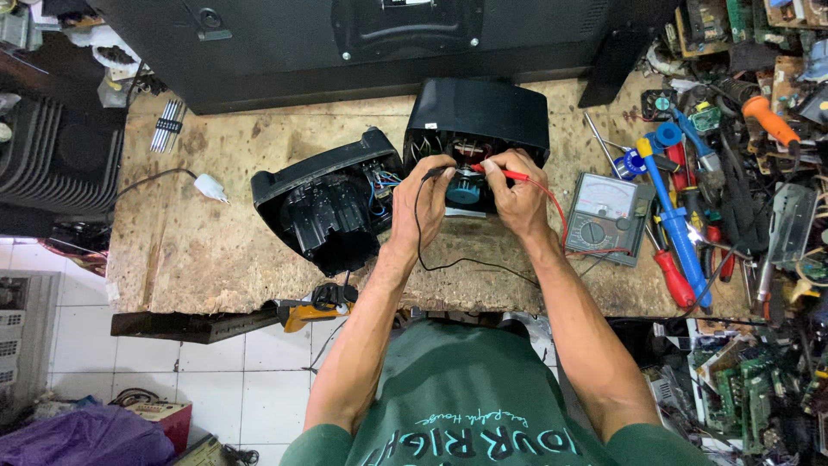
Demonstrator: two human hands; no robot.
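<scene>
An opened black appliance lies on the worn workbench (216, 250) in two halves. One half (479, 112) shows wiring and a blue round part (464, 192). The other half (323, 207) lies to its left. My left hand (420, 200) holds a black test probe (434, 173) against the inside of the open half. My right hand (517, 192) holds a red test probe (504, 173) there too. Black and red leads run from the probes to a grey analog multimeter (604, 216) at the right.
A large black panel (362, 43) stands along the bench's back edge. Screwdrivers, blue tools (677, 233) and an orange-handled tool (769, 121) crowd the right side. A white plug (211, 186) lies at the left. Circuit boards (742, 388) sit lower right; white floor tiles below.
</scene>
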